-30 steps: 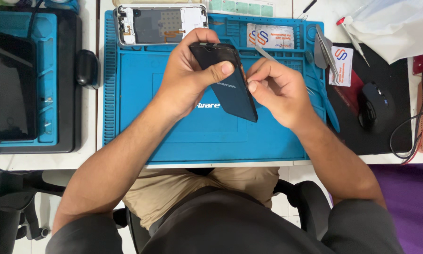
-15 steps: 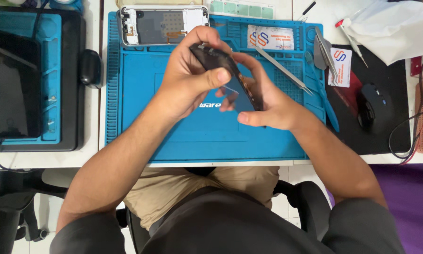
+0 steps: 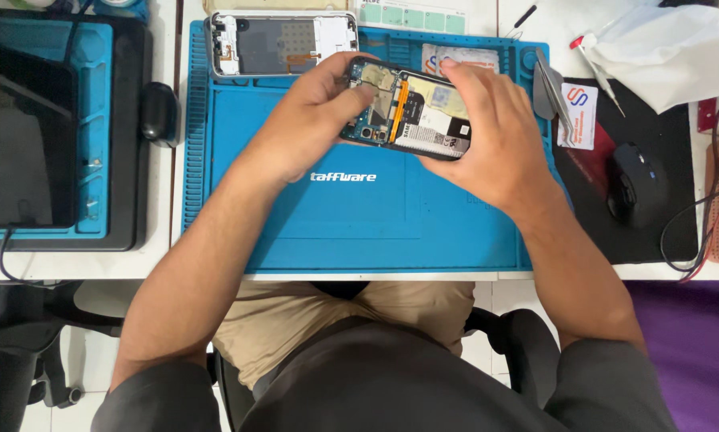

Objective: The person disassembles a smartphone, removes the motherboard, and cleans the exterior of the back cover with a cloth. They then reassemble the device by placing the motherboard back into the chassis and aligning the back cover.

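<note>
Both my hands hold an opened phone [image 3: 411,108] flat above the blue work mat [image 3: 295,224], its circuit board, orange flex cable and battery facing up. My left hand [image 3: 315,120] grips its left end, thumb on the board. My right hand [image 3: 487,132] wraps the right end from above, fingers over the far edge. A second stripped phone frame [image 3: 283,42] lies at the mat's far edge.
Metal tweezers [image 3: 553,88] and small packets [image 3: 577,116] lie at the mat's right. A black mouse [image 3: 635,182] sits on a dark pad, white cloth [image 3: 671,52] behind it. Left: a dark tablet [image 3: 19,144] on another blue mat, a small black object [image 3: 159,112] beside it.
The phone showed its dark back, tilted on edge; now it is turned over flat with its internals up. My right hand shifted from its lower side to gripping its right end.
</note>
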Motion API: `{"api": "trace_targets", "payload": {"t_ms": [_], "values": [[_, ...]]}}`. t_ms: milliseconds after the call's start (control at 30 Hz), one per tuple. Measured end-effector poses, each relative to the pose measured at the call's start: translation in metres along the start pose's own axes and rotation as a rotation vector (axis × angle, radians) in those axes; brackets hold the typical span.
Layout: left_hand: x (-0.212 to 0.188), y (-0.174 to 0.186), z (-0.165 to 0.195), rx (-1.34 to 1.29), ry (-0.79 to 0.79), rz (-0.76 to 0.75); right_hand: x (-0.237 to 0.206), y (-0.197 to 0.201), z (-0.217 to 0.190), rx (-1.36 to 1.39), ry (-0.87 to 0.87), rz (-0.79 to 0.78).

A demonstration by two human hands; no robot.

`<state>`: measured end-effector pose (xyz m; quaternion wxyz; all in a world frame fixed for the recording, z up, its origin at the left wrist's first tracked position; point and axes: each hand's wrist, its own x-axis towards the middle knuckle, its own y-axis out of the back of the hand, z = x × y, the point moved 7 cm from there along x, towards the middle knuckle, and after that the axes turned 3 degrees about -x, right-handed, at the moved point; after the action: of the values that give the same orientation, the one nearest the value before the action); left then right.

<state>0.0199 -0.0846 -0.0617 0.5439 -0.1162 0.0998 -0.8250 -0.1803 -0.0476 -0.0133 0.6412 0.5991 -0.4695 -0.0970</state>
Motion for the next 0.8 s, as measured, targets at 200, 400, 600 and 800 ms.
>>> {"api": "trace_targets", "payload": {"t_ms": [200,400,600,800], "values": [[0.011,0.002,0.01,0.022,0.088,0.07,0.03,0.017,-0.013,0.054,-0.003,-0.055],[0.079,-0.005,0.1,-0.149,0.265,0.134,0.123,0.106,0.025,0.195,-0.027,-0.247],[0.039,0.011,0.066,0.214,0.313,0.05,0.08,0.045,0.035,0.323,-0.094,-0.358],[-0.019,-0.016,0.065,0.912,0.114,-0.018,0.002,0.032,0.027,0.486,-0.126,-0.343]]}}
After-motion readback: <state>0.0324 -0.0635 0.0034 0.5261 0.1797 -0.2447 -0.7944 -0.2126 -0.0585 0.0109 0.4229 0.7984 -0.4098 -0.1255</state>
